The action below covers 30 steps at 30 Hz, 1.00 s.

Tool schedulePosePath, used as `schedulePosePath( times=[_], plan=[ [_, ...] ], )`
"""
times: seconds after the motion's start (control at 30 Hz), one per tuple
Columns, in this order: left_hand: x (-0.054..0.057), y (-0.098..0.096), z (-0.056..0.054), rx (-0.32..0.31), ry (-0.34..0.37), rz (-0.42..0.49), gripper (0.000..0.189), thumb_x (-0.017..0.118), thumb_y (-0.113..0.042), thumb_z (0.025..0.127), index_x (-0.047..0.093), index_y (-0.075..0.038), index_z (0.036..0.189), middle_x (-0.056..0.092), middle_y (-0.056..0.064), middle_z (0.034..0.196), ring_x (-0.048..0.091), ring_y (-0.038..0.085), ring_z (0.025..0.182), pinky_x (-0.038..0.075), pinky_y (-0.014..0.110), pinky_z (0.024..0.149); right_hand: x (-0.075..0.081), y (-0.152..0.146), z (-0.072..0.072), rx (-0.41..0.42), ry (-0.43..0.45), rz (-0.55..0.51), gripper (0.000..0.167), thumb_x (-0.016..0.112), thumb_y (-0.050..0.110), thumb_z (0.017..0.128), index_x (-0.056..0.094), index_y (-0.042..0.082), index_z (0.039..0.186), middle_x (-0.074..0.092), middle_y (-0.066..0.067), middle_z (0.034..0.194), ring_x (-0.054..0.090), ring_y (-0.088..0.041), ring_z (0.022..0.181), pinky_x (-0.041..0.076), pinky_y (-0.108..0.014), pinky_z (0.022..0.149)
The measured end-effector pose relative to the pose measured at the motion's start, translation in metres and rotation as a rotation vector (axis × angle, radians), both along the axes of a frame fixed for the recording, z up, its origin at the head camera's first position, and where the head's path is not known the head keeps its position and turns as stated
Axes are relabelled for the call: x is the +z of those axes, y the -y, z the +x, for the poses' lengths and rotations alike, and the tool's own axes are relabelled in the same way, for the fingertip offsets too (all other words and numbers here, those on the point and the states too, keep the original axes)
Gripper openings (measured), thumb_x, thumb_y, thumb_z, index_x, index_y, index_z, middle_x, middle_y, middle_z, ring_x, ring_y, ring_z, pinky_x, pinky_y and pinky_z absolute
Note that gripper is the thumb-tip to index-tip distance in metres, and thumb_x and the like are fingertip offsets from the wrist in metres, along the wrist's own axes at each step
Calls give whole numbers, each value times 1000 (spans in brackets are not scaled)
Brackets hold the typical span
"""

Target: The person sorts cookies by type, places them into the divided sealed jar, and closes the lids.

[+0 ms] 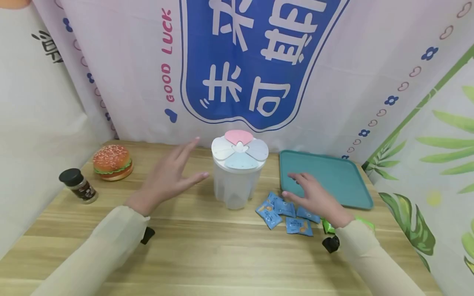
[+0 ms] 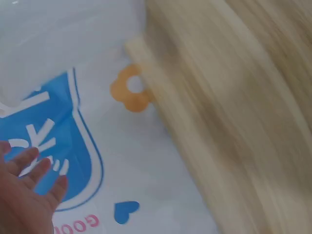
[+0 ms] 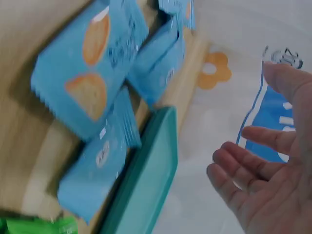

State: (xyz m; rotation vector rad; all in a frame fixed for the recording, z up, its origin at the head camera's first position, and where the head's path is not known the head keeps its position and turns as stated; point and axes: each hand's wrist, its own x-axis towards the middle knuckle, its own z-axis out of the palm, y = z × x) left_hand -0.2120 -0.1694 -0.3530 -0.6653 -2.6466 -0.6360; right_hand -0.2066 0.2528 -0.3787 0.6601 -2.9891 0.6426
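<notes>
A clear plastic canister (image 1: 237, 185) with a flower-shaped lid (image 1: 240, 150) of pink, white and pale blue petals stands upright at the table's middle. Left of it, my left hand (image 1: 168, 174) is in the air, fingers spread, touching nothing; the left wrist view also shows its fingers (image 2: 39, 170). To the canister's right, my right hand (image 1: 314, 195) hovers over several blue snack packets (image 1: 268, 213) and the teal tray's near edge. Its fingers (image 3: 263, 163) are loosely bent and hold nothing in the right wrist view.
A teal tray (image 1: 333, 179) lies at the back right. Green packets (image 1: 327, 226) sit partly behind the right wrist. At the left are a toy hamburger (image 1: 112, 162) and a black-capped seasoning bottle (image 1: 79, 187). A printed cloth (image 1: 144, 82) hangs behind the table.
</notes>
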Motion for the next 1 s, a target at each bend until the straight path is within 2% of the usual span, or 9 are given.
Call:
schedulePosePath(
  times=[0.1,0.23,0.4,0.5,0.67,0.83,1.0],
  plan=[
    [7,-9,4,-74,-39,65,92,76,-48,94,26,-24,167,45,14,165,48,38,148,45,61,119,1,7,1,42,-21,-46,64,68,37,103,47,2,153,57,-22,145,61,-41,127,57,-59,104],
    [15,-23,6,-158,-100,94,83,79,-42,94,38,-20,163,47,10,164,49,35,149,46,57,120,12,20,-1,116,-131,-163,59,70,24,102,48,0,151,58,-21,141,60,-39,128,57,-55,106],
    [19,-33,8,-186,-192,81,78,81,-38,92,47,-14,158,51,9,162,49,32,150,45,53,122,31,37,-3,201,-312,-256,59,74,13,98,50,0,150,57,-19,147,57,-35,135,56,-51,108],
    [20,-38,8,-208,-238,55,74,80,-39,93,50,-14,156,55,8,159,50,30,150,43,50,124,41,45,-4,217,-373,-272,59,76,13,97,51,1,149,56,-18,151,53,-33,140,53,-52,112],
    [22,-48,8,-254,-278,25,67,77,-38,96,54,-13,153,60,9,153,53,29,148,37,45,129,56,58,-3,231,-375,-254,59,76,18,98,52,5,150,54,-14,155,49,-31,148,46,-52,121],
    [26,-55,10,-278,-257,20,60,76,-35,97,58,-11,149,64,10,149,57,30,144,43,47,125,67,69,-2,283,-356,-228,56,75,21,99,54,7,149,55,-11,156,50,-29,147,47,-48,121],
    [27,-59,8,-316,-259,20,55,77,-32,97,61,-11,145,67,10,145,61,30,140,49,49,119,70,77,-5,344,-349,-230,49,74,21,99,59,9,145,59,-9,153,51,-28,146,49,-47,120]
  ],
)
